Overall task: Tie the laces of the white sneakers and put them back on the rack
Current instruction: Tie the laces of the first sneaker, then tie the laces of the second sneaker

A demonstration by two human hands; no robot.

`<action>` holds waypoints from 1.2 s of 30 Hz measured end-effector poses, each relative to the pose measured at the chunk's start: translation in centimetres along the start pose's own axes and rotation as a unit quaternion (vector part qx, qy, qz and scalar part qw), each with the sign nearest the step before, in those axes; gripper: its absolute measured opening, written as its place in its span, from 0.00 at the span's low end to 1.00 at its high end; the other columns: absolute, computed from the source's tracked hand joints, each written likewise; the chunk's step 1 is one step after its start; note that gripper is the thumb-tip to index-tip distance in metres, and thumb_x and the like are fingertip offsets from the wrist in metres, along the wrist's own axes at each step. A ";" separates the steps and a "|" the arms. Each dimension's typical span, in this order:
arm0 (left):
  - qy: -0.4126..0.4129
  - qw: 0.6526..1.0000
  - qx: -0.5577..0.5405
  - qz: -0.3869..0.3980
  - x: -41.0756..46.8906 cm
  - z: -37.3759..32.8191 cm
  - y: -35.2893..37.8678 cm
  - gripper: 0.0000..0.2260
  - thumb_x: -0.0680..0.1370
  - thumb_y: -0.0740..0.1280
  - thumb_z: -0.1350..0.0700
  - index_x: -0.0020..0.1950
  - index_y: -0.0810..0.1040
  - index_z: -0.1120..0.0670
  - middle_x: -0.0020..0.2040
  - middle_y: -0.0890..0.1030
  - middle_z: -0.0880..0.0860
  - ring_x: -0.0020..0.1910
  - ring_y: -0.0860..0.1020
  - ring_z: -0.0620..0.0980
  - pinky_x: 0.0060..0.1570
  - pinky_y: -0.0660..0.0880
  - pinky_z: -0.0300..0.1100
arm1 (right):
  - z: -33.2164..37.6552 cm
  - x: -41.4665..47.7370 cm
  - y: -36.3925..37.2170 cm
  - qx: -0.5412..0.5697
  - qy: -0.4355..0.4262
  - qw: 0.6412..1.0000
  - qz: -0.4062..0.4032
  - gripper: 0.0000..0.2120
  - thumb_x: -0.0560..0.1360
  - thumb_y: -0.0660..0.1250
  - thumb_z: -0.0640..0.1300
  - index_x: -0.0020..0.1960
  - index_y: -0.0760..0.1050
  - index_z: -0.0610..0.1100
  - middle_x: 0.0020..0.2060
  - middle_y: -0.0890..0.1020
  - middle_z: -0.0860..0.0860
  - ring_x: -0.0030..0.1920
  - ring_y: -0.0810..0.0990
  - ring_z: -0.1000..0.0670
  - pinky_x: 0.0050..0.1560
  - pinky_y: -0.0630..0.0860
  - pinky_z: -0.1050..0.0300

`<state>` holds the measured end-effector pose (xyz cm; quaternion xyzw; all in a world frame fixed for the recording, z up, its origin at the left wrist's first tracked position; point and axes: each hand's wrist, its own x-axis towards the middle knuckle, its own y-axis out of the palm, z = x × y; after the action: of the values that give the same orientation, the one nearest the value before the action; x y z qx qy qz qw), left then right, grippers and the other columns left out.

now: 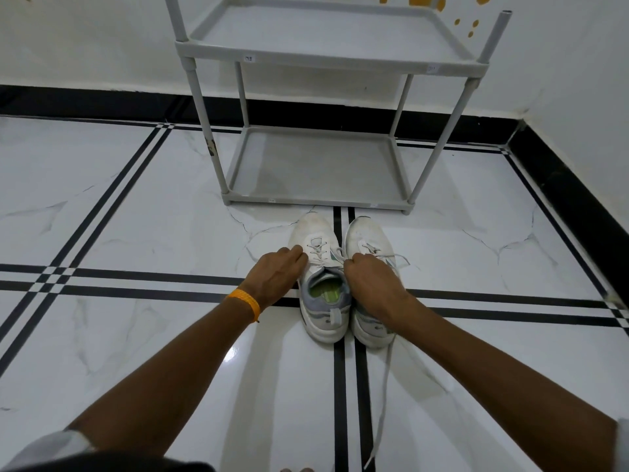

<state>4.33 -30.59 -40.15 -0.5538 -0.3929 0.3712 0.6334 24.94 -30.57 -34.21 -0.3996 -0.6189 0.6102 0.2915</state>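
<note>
Two white sneakers stand side by side on the floor, toes toward the grey rack [316, 199]. The left sneaker [320, 267] shows its grey collar and green insole. My left hand [277, 275], with an orange band on its wrist, rests against this shoe's left side, fingertips by the eyelets. My right hand [371, 282] is closed beside the tongue, pinching a lace end of the left sneaker. This hand and wrist cover much of the right sneaker [369, 240]. One loose lace [383, 403] of the right sneaker trails back toward me.
The rack has a low shelf and an upper shelf [323, 56], both bare, standing against a white wall with a black skirting. A side wall closes the right corner. White marble floor with black stripes spreads to the left and near me.
</note>
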 end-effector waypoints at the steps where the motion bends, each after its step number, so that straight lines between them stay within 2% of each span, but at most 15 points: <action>1: 0.004 1.000 -0.002 0.000 -0.1 0.2 0.0 0.13 0.71 0.74 0.61 0.54 0.77 0.59 0.47 0.78 0.58 0.36 0.79 0.56 0.31 0.80 0.50 | 0.1 0.0 0.0 -0.007 0.001 1.000 0.001 0.14 0.75 0.63 0.34 0.61 0.73 0.37 0.58 0.78 0.39 0.58 0.78 0.40 0.56 0.74 0.49; 6: 0.004 1.000 -0.018 -0.011 -0.7 0.3 -0.3 0.11 0.71 0.73 0.63 0.51 0.77 0.59 0.44 0.79 0.58 0.34 0.79 0.56 0.27 0.77 0.47 | 0.8 -0.2 0.2 -0.006 0.009 1.000 0.000 0.13 0.77 0.58 0.32 0.59 0.74 0.37 0.57 0.79 0.39 0.57 0.79 0.40 0.54 0.75 0.48; 10: -0.016 0.999 -0.024 -0.016 -0.8 0.7 -0.3 0.10 0.72 0.72 0.64 0.52 0.77 0.59 0.45 0.79 0.58 0.35 0.79 0.56 0.29 0.76 0.47 | 1.3 0.4 -0.1 0.031 0.016 0.999 0.019 0.13 0.76 0.59 0.31 0.58 0.76 0.36 0.55 0.80 0.38 0.56 0.80 0.39 0.52 0.76 0.48; 14: -0.067 0.997 -0.027 -0.001 -1.0 2.0 -0.6 0.10 0.74 0.71 0.60 0.53 0.75 0.58 0.48 0.79 0.58 0.41 0.80 0.59 0.35 0.77 0.50 | 2.8 1.1 -0.4 0.085 0.001 0.996 0.013 0.13 0.74 0.64 0.31 0.59 0.76 0.35 0.55 0.79 0.38 0.55 0.79 0.38 0.53 0.75 0.48; 18: -0.102 0.993 -0.022 0.060 -0.1 3.0 -2.7 0.10 0.74 0.68 0.58 0.54 0.77 0.56 0.52 0.79 0.57 0.49 0.80 0.60 0.43 0.76 0.50 | 3.1 1.8 0.9 0.157 -0.002 0.988 -0.005 0.12 0.74 0.60 0.29 0.56 0.75 0.36 0.53 0.78 0.39 0.54 0.78 0.39 0.49 0.73 0.50; 19: -0.108 0.991 -0.017 0.080 0.4 3.1 -3.5 0.10 0.75 0.67 0.58 0.55 0.78 0.56 0.53 0.79 0.56 0.50 0.80 0.60 0.45 0.76 0.49 | 2.6 1.8 1.2 0.203 0.014 0.979 -0.011 0.11 0.75 0.61 0.30 0.55 0.76 0.37 0.52 0.79 0.40 0.54 0.79 0.39 0.47 0.72 0.52; 21: -0.132 0.986 -0.035 0.091 1.2 3.0 -5.2 0.15 0.74 0.67 0.55 0.61 0.77 0.54 0.56 0.78 0.56 0.53 0.79 0.60 0.49 0.77 0.50 | 1.2 1.2 1.2 0.333 0.055 0.941 -0.035 0.13 0.78 0.63 0.36 0.61 0.76 0.40 0.56 0.80 0.43 0.57 0.79 0.44 0.51 0.74 0.55; 23: -0.146 0.980 -0.124 0.051 2.4 1.5 -6.7 0.22 0.72 0.69 0.55 0.66 0.74 0.52 0.61 0.77 0.55 0.56 0.78 0.59 0.53 0.75 0.49 | -0.7 0.4 0.2 0.425 0.113 0.894 -0.091 0.16 0.78 0.64 0.38 0.66 0.74 0.42 0.60 0.80 0.47 0.59 0.78 0.48 0.56 0.73 0.59; 25: -0.132 0.956 -0.260 -0.021 4.0 -1.5 -7.8 0.21 0.72 0.68 0.60 0.65 0.75 0.52 0.63 0.78 0.53 0.59 0.77 0.55 0.59 0.74 0.48 | -3.4 -0.3 -0.4 0.421 0.173 0.879 -0.139 0.15 0.77 0.65 0.36 0.63 0.76 0.43 0.59 0.81 0.48 0.58 0.79 0.49 0.58 0.74 0.59; 27: -0.106 0.932 -0.347 -0.013 5.5 -4.9 -7.7 0.17 0.74 0.65 0.62 0.63 0.79 0.55 0.62 0.80 0.54 0.60 0.78 0.53 0.63 0.73 0.46 | -6.0 -0.8 -0.5 0.367 0.198 0.905 -0.084 0.12 0.75 0.68 0.38 0.58 0.79 0.43 0.56 0.83 0.48 0.56 0.80 0.48 0.57 0.75 0.56; 29: -0.072 0.939 -0.334 0.039 6.3 -7.7 -6.5 0.14 0.76 0.64 0.61 0.61 0.80 0.57 0.59 0.82 0.57 0.58 0.79 0.56 0.60 0.74 0.46 | -7.0 -1.5 -0.3 0.346 0.210 0.915 0.008 0.09 0.74 0.70 0.41 0.54 0.81 0.42 0.52 0.84 0.45 0.54 0.81 0.46 0.55 0.77 0.52; 30: -0.063 0.947 -0.308 0.060 6.6 -8.5 -5.6 0.12 0.77 0.64 0.59 0.58 0.81 0.58 0.57 0.83 0.58 0.57 0.79 0.58 0.57 0.75 0.48 | -7.1 -1.7 0.0 0.346 0.220 0.912 0.023 0.08 0.74 0.70 0.42 0.51 0.81 0.41 0.50 0.84 0.44 0.51 0.81 0.45 0.54 0.78 0.51; 32: -0.062 0.955 -0.281 0.067 6.9 -9.1 -4.3 0.10 0.77 0.65 0.58 0.54 0.81 0.59 0.51 0.83 0.60 0.53 0.80 0.60 0.51 0.76 0.49 | -7.0 -1.9 0.3 0.353 0.242 0.904 -0.001 0.06 0.73 0.72 0.43 0.43 0.81 0.40 0.42 0.84 0.43 0.44 0.83 0.45 0.49 0.80 0.48; 34: -0.069 0.958 -0.274 0.051 7.3 -9.3 -3.9 0.08 0.76 0.66 0.57 0.51 0.81 0.60 0.49 0.83 0.60 0.51 0.80 0.60 0.50 0.76 0.48 | -7.1 -1.7 0.5 0.370 0.266 0.890 -0.021 0.10 0.73 0.73 0.43 0.36 0.79 0.39 0.33 0.83 0.43 0.37 0.83 0.44 0.45 0.82 0.46; 36: -0.052 0.965 -0.251 0.051 7.5 -9.5 -3.7 0.08 0.77 0.66 0.57 0.51 0.78 0.61 0.51 0.81 0.60 0.50 0.78 0.60 0.49 0.74 0.49 | -7.5 -1.6 0.6 0.397 0.295 0.869 -0.005 0.12 0.75 0.71 0.42 0.37 0.79 0.36 0.33 0.84 0.40 0.36 0.85 0.42 0.46 0.83 0.46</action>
<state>16.24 -28.14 -36.56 -0.6943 -0.4774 0.3202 0.4329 32.25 -28.07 -33.95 -0.4086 -0.2117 0.6569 0.5972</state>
